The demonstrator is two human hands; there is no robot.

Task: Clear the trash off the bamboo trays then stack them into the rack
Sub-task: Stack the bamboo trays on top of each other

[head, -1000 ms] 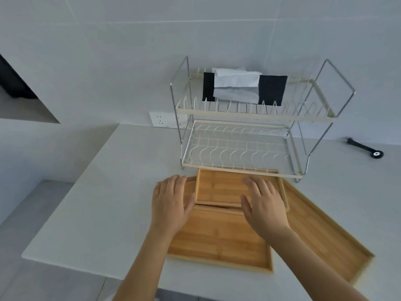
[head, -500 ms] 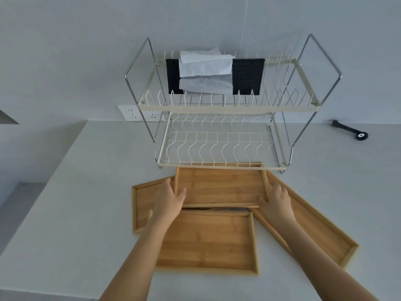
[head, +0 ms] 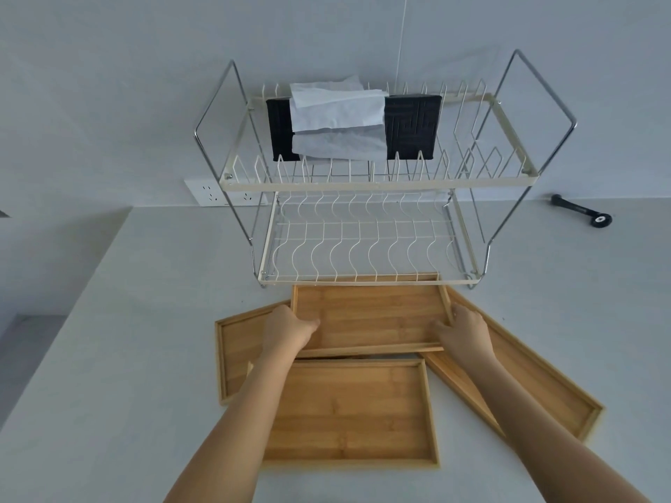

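Note:
Several bamboo trays lie on the white counter in front of a two-tier wire rack (head: 366, 183). The top tray (head: 370, 314) sits just before the rack's lower shelf, its near edge raised slightly. My left hand (head: 288, 330) grips its left side and my right hand (head: 463, 334) grips its right side. Below it lie a near tray (head: 348, 412), a left tray (head: 236, 350) partly covered, and a long tray (head: 526, 386) angled to the right. No trash shows on the trays.
A black tissue box (head: 354, 127) with white tissue sits on the rack's upper shelf. A black tool (head: 582, 214) lies at the back right of the counter. A wall socket (head: 218, 192) is behind the rack's left side. The counter's left edge drops off.
My hands have closed on the two sides of the top tray, and its near edge has lifted a little. The view has moved closer to the rack.

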